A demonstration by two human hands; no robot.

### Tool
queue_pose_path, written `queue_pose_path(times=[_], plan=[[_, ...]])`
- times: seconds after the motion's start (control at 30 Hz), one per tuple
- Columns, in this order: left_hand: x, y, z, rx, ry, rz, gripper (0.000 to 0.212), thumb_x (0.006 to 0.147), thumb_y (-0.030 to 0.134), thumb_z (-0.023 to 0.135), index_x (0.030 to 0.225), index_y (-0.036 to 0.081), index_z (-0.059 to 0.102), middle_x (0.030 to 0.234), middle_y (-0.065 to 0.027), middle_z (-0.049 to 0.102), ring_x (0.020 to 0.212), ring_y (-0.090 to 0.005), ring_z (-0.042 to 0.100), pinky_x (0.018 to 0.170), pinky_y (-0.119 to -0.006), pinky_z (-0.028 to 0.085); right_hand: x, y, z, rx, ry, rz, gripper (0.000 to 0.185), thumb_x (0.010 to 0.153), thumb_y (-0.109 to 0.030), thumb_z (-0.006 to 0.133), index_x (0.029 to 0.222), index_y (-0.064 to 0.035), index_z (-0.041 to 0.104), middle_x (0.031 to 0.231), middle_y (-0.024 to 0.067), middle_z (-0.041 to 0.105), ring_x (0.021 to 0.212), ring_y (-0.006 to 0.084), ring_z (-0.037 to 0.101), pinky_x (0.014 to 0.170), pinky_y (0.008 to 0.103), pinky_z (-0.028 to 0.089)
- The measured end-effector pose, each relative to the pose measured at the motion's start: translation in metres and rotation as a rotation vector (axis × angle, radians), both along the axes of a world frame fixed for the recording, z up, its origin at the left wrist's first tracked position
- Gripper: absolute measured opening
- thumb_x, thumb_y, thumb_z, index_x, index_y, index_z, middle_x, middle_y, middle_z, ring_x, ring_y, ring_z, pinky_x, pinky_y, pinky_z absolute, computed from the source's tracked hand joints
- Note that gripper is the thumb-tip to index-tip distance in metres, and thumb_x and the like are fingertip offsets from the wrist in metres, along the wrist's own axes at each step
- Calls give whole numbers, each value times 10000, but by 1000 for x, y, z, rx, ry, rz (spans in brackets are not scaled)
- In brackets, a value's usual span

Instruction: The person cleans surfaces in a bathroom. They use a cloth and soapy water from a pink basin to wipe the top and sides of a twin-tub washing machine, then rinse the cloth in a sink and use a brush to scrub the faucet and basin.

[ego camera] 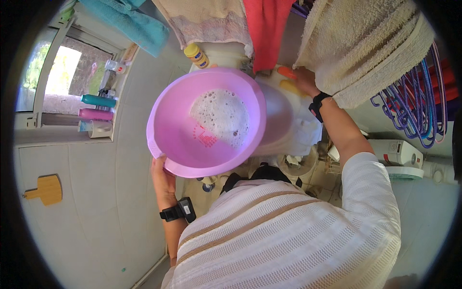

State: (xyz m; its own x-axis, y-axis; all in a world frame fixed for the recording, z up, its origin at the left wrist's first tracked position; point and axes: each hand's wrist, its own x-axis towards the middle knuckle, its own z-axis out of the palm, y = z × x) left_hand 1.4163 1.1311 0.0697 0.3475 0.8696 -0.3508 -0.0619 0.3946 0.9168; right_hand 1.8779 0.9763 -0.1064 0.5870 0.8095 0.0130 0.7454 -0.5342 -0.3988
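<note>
A pink plastic basin (173, 126) with sudsy water at its bottom is tilted over a white sink. My left hand (164, 178) grips its near left rim. Off to the right, my right hand (306, 81) reaches to the sink's back corner, beside an orange object (287, 72) and a yellow object (291, 86); a hanging towel partly hides it, and its hold cannot be made out. White wet cloth (306, 132) lies at the sink's right side. A jar with a yellow lid (193, 52) stands behind the basin.
Towels (361, 47) hang low over the back and right. Hangers (415, 97) hang at the right, above a white appliance (400, 153). Bottles (97, 113) and a mug (101, 129) stand on the left window ledge. A bucket (306, 162) is below the sink.
</note>
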Motion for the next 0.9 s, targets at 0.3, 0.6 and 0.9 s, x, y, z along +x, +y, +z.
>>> queue_pose_path(times=[0.3, 0.6, 0.9], plan=[[1, -3, -3, 0, 53, -7, 359, 810, 161, 516, 1125, 3, 446, 1051, -96, 548, 934, -182, 564, 785, -294, 465, -22, 48, 15, 20, 88, -130, 282, 808, -166, 479, 1070, -80, 535, 1020, 193, 568, 935, 356, 554, 759, 438, 453], [10, -3, -2, -4, 18, -23, 372, 814, 193, 532, 1122, 3, 446, 1040, -90, 556, 920, -166, 569, 774, -286, 467, -2, 26, 28, -52, 36, -82, 334, 802, -326, 515, 1116, -221, 556, 954, 215, 577, 943, 346, 556, 762, 423, 461], [0, -1, -5, 28, 28, 25, 343, 823, 183, 545, 1101, -4, 468, 1014, -81, 571, 891, -150, 575, 748, -262, 469, -41, -1, 50, -71, 49, -119, 370, 809, -268, 528, 1175, -217, 514, 1096, 140, 568, 989, 320, 544, 820, 380, 437]])
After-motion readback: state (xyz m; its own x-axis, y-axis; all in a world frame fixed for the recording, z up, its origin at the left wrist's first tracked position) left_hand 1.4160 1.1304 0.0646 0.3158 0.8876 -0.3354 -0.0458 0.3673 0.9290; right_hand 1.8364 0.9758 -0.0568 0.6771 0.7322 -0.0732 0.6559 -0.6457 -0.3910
